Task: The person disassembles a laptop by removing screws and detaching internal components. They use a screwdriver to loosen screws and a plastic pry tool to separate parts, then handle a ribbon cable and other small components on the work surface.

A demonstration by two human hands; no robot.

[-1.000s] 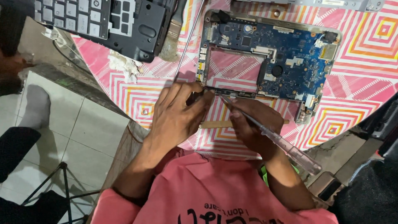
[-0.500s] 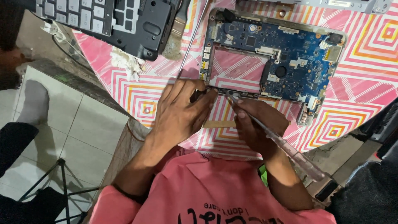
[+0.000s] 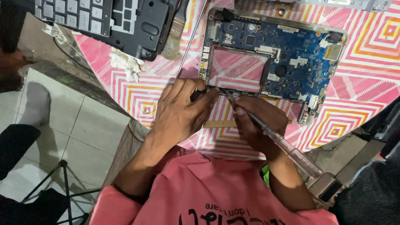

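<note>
While the left hand [image 3: 183, 110] is pinching a small dark part at the near edge of the blue circuit board [image 3: 287, 58], the right hand [image 3: 256, 125] is gripping a clear-handled screwdriver [image 3: 283, 143], tip at that edge. Board already lying bare; keyboard casing [image 3: 104, 21] set aside. Count: one board, one screwdriver, one casing.

Single head view, steep downward, close over table [image 3: 358, 54].

Black keyboard shell [image 3: 125, 21]; crumpled tissue [image 3: 123, 64]; paintbrush [image 3: 173, 37] on patterned cloth [image 3: 358, 75]
</note>
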